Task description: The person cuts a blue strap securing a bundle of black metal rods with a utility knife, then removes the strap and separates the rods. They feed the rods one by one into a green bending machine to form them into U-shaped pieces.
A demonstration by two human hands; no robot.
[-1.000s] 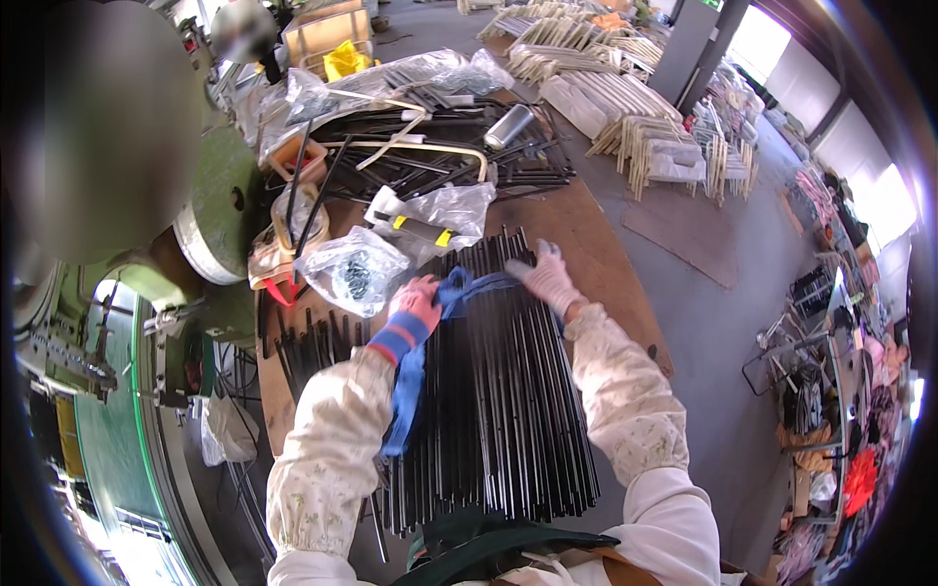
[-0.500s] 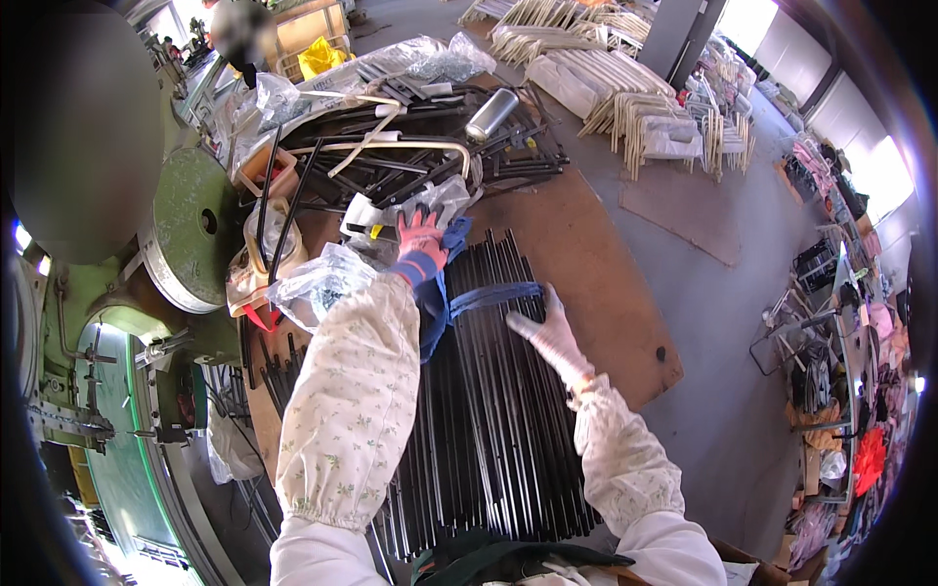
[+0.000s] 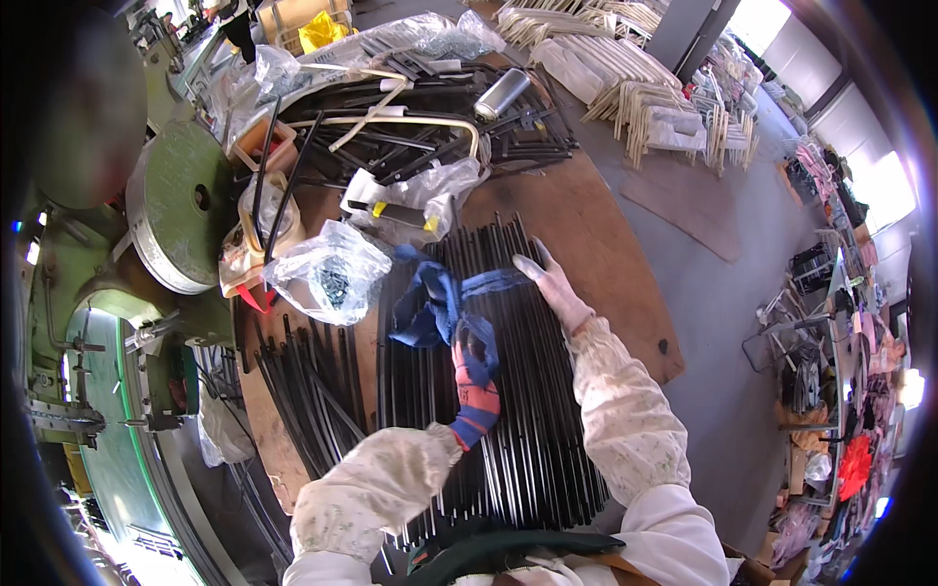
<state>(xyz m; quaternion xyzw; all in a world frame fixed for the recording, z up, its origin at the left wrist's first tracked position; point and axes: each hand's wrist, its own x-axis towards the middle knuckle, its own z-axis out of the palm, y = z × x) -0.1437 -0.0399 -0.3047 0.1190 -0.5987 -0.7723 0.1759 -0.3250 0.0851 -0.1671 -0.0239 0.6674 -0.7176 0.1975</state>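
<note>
A wide bundle of black metal tubes [image 3: 528, 410] lies lengthwise before me on the brown board. Across its upper part runs a blue cloth strip [image 3: 493, 281], its crumpled loose part [image 3: 425, 308] bunched on the left side of the tubes. My left hand [image 3: 476, 376], in a coral and blue glove, is over the middle of the bundle, fingers closed on the blue cloth. At the right edge of the bundle, my right hand [image 3: 559, 291], in a pale glove, touches the tubes by the strip's end, thumb and fingers stretched out. The bundle's underside is hidden.
Beyond lie loose black tubes, a spray can [image 3: 502, 95] and a yellow-and-black-handled tool [image 3: 396, 213]. A clear plastic bag [image 3: 337, 273] is left of the bundle. A green machine [image 3: 186, 210] stands at the left. Stacked cream frames [image 3: 645, 93] fill the far right floor.
My left hand has come back from the far-left plastic and tool toward me, onto the bundle, with the blue cloth. My right hand has shifted slightly up along the bundle's right edge.
</note>
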